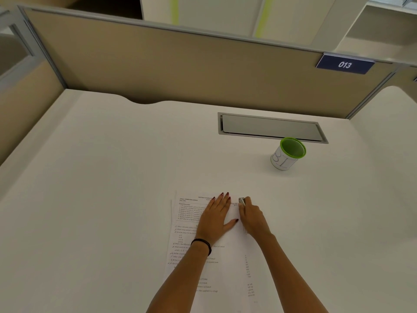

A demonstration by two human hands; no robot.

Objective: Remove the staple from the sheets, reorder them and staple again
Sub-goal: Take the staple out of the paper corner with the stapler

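A stack of printed sheets lies on the white desk in front of me, its top edge pointing away. My left hand rests flat on the upper part of the top sheet, fingers straight and spread. My right hand grips a small silver metal tool at the top right corner of the sheets. Whether that tool is a stapler or a staple remover cannot be told. The staple itself is hidden under the tool and my fingers.
A green-rimmed white cup stands to the far right of the sheets. Behind it a grey cable hatch is set into the desk. Beige partition walls close the desk at back and left.
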